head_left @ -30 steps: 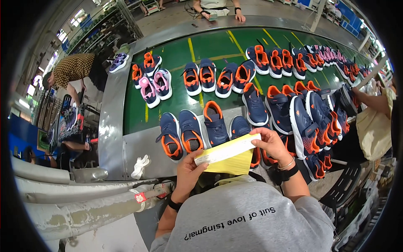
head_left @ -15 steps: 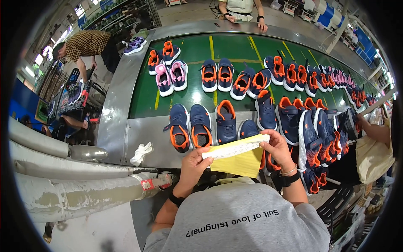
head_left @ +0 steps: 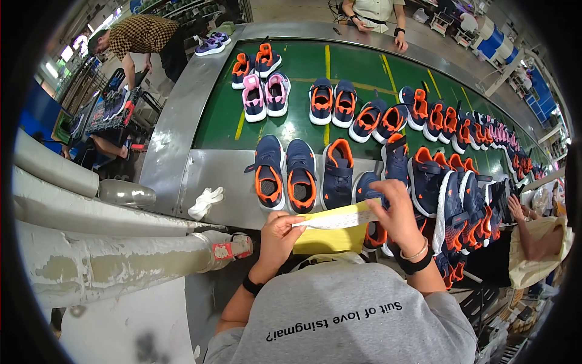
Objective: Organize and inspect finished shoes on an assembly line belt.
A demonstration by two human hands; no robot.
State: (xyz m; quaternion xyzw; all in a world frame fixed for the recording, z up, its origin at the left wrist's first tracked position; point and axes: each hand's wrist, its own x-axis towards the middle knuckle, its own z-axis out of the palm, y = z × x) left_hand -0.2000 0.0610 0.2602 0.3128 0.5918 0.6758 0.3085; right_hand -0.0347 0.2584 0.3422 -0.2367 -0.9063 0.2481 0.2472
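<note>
In front of my chest I hold a yellow sheet with a white printed strip along its upper edge. My left hand pinches the strip's left end between thumb and fingers. At the upper right corner is my right hand, its thumb against the strip and its fingers bent above the edge. Just beyond the sheet stand navy shoes with orange linings, including an open-topped pair and a strapped shoe. Another navy shoe is partly hidden by my right hand and the sheet.
A green conveyor belt with a metal border carries several navy-orange shoes and a pink-lined pair. White crumpled material lies on the metal at left, near thick pipes. More shoes hang on a rack at right. Co-workers stand around.
My view has shifted, so the belt and shoes sit further right and higher. My right fingers have lifted and bent above the sheet's corner. The sheet has tipped slightly; my left hand keeps its pinch.
</note>
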